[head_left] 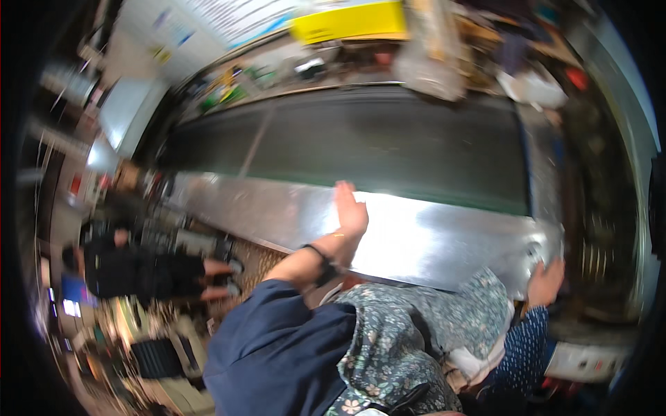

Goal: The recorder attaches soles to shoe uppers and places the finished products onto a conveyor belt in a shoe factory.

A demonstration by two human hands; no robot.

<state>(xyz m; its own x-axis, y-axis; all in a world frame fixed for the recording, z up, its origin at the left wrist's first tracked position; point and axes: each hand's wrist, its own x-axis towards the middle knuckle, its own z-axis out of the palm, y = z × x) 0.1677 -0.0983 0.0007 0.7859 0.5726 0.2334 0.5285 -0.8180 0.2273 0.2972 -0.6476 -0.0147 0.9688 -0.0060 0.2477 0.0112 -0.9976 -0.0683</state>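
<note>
My left hand (352, 210) lies on a shiny metal ledge (409, 236), its fingers stretched toward the edge of a dark green belt (388, 145). Nothing shows in its grasp. A black band (326, 265) circles that wrist. Over at the ledge's right end, my right hand (546, 283) rests by the corner with fingers extended, next to a round fitting (533, 251); no held thing is visible. Motion blurs the picture, so fine finger contact is unclear. Part of my floral apron (388, 333) hangs against the ledge's near side.
Behind the belt, a shelf carries a yellow box (350, 24), a clear plastic bag (433, 69) and blurred small items. A white control box (586, 362) sits at the lower right. Another person in black (139, 267) stands at the left, near a chair (163, 357).
</note>
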